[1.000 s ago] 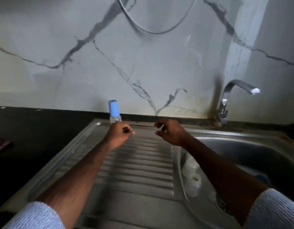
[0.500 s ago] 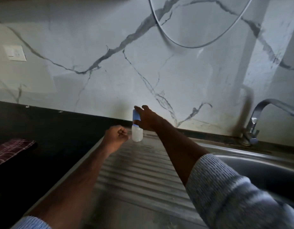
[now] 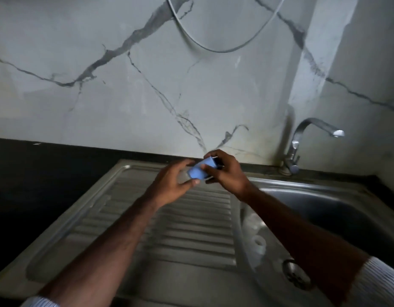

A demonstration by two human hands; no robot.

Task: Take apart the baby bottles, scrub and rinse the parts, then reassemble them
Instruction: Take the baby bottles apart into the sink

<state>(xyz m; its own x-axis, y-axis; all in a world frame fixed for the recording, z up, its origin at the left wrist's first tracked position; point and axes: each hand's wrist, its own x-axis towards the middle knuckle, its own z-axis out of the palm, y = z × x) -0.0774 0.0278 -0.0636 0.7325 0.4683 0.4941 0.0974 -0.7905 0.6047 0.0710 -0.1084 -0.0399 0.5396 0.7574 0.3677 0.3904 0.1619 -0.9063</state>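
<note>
Pinching the blue cap (image 3: 200,170) of a small baby bottle, the fingers (image 3: 208,167) of the right hand (image 3: 224,173) curl round its far end, while the left hand (image 3: 169,185) cups the near end, thumb and fingers bent about what seems to be the clear body, which motion blur mostly hides. The bottle lies tilted between the two hands, held in the air above the ribbed draining board (image 3: 169,229) of the steel sink unit. This looks like the taking-apart step for this bottle: cap and body are apparently joined, and opposite grips suit a twist or pull. The next move probably calls for a firm hold on the body while the cap is turned off. In the basin (image 3: 346,209), beside the drain (image 3: 296,275), lie pale parts (image 3: 258,242), likely pieces already separated. The tap (image 3: 313,134) stands behind, with no water seen running; the dark bench (image 3: 47,173) lies to the left.
</note>
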